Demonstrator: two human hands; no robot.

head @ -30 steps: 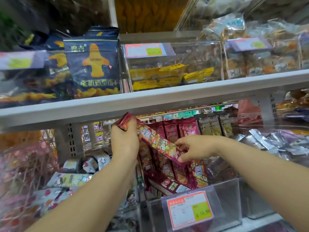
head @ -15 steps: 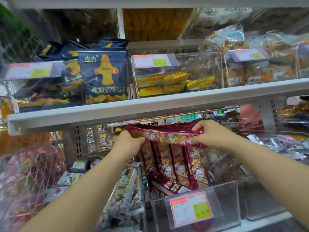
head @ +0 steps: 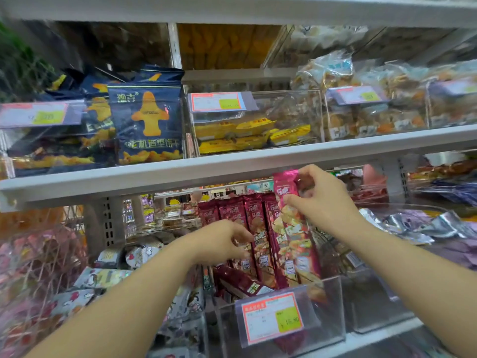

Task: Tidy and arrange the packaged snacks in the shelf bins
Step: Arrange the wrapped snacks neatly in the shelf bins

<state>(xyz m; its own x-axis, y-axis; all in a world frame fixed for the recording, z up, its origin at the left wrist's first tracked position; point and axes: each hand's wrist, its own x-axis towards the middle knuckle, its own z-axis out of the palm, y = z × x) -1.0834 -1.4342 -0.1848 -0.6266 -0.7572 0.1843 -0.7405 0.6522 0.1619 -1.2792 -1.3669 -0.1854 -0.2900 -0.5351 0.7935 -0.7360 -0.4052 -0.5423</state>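
The right hand [head: 322,202] pinches the top end of a long snack packet [head: 291,241], which stands upright at the right of the row [head: 233,218] in the clear bin [head: 333,303]. The left hand [head: 219,241] hovers beside it, fingers apart and empty. The packet looks light and crinkly, probably brittle inside, so it is best held by the sealed end.

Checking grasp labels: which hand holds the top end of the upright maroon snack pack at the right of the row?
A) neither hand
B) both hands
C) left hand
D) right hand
D: the right hand pinches the top of the maroon pack; the left hand is lower, by the standing row.
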